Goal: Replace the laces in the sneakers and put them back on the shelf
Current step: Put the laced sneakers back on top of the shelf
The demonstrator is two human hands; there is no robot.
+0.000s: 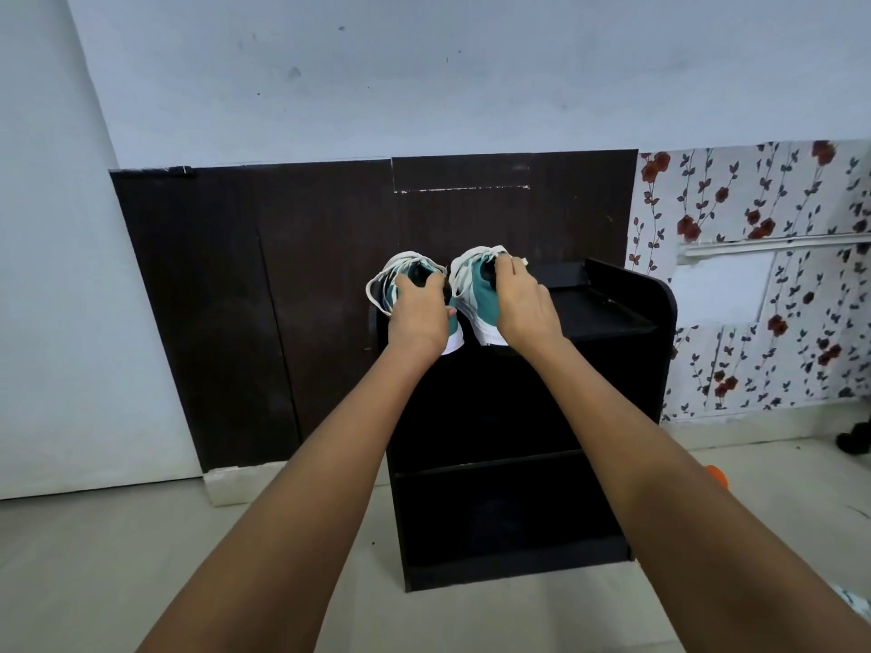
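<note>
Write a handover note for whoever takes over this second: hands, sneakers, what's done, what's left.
Hands: the left hand grips the left teal-and-white fabric sneaker. The right hand grips the right teal-and-white fabric sneaker, fingers curled at its opening.
Things: both sneakers are side by side at the left end of the top of the black wooden shelf unit, heels toward the front edge.
Done: pale laces show threaded in both.
Left: probably just settle the pair on the top and let go.
</note>
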